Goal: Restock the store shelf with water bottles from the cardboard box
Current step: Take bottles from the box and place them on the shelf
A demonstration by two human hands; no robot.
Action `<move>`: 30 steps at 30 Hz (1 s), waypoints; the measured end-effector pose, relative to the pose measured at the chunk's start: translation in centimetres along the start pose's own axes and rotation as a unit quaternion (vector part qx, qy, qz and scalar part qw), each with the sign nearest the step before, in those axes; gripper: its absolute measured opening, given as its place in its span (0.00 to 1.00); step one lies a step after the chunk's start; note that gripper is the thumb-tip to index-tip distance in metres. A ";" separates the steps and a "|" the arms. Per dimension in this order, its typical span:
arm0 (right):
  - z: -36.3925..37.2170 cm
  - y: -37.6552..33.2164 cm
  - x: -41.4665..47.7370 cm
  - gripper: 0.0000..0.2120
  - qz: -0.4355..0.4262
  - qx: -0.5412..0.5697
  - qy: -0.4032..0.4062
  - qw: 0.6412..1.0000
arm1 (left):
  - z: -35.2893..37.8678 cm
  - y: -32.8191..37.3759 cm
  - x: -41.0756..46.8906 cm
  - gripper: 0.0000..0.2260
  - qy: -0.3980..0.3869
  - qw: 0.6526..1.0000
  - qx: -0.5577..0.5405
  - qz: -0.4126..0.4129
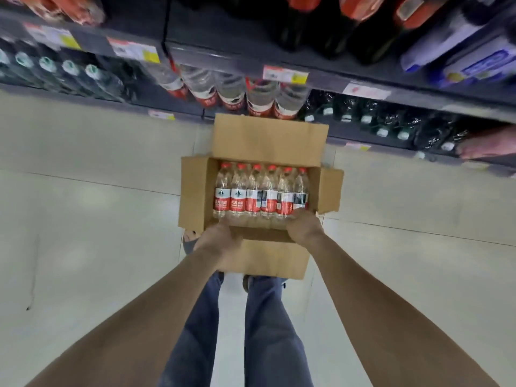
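Both grips closed on box

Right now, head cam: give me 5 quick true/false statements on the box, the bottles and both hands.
1. The cardboard box has its flaps open. True.
2. The water bottles in it have blue caps. False: the caps are red.
3. Both hands grip the box's near edge. True: left hand, right hand.
4. The box sits on the shelf. False: it is in front of the shelf, above the floor.
5. The box is empty. False: one row of six bottles shows.
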State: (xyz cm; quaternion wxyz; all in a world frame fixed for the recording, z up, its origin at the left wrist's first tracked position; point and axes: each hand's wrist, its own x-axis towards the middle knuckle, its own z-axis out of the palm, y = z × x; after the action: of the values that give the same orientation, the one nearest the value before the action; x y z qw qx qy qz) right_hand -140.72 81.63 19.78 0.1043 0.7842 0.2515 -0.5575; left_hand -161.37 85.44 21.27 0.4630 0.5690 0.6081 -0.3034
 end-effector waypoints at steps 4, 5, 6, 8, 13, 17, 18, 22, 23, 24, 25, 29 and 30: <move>4.7 1.8 6.9 0.24 0.010 0.033 -0.007 0.999 | 3.5 -2.5 7.9 0.17 0.003 0.999 -0.030 -0.014; 5.5 2.5 8.5 0.25 0.014 0.045 0.000 0.999 | 4.4 -3.1 9.7 0.17 -0.001 0.999 -0.029 -0.014; 6.4 3.0 10.0 0.26 0.027 0.066 0.007 0.997 | 5.2 -3.6 11.4 0.18 0.000 0.999 -0.029 -0.014; 7.4 3.5 13.2 0.25 0.035 0.049 0.019 0.998 | 6.3 -4.1 14.2 0.20 0.016 1.000 -0.021 -0.007; 7.7 3.1 20.0 0.30 -0.016 0.082 0.038 0.996 | 6.8 -2.8 19.9 0.28 0.052 0.998 -0.041 0.010; 7.2 1.6 23.9 0.31 -0.073 0.099 0.054 0.991 | 6.7 -0.8 25.0 0.27 0.098 0.994 -0.023 0.048; 7.2 1.2 25.0 0.31 -0.086 0.094 0.061 0.990 | 6.5 -0.3 26.3 0.27 0.107 0.992 -0.007 0.060; 7.1 -0.2 29.2 0.24 -0.109 0.085 0.076 0.988 | 6.2 1.0 31.4 0.31 0.103 0.989 0.058 0.085; 7.0 -0.3 30.1 0.22 -0.107 0.077 0.080 0.988 | 6.2 1.3 32.5 0.32 0.102 0.987 0.088 0.085; 6.9 -0.4 31.0 0.21 -0.102 0.068 0.084 0.989 | 6.2 1.5 33.4 0.34 0.100 0.985 0.117 0.082; 6.8 -0.5 31.7 0.20 -0.093 0.060 0.083 0.990 | 6.2 1.6 34.2 0.35 0.100 0.983 0.137 0.076; 7.1 -1.4 33.9 0.27 -0.057 -0.068 0.079 0.993 | 6.7 2.1 36.0 0.36 0.125 0.972 0.192 0.046; 7.1 -1.7 34.2 0.30 -0.046 -0.109 0.082 0.990 | 6.9 2.4 36.0 0.38 0.136 0.964 0.226 0.034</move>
State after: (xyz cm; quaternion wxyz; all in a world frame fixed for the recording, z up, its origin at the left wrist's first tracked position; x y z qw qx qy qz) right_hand -138.80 89.42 -14.23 0.1423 0.7990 0.3543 -0.4645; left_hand -154.81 94.44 -13.79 0.2452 0.7152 0.5611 -0.3369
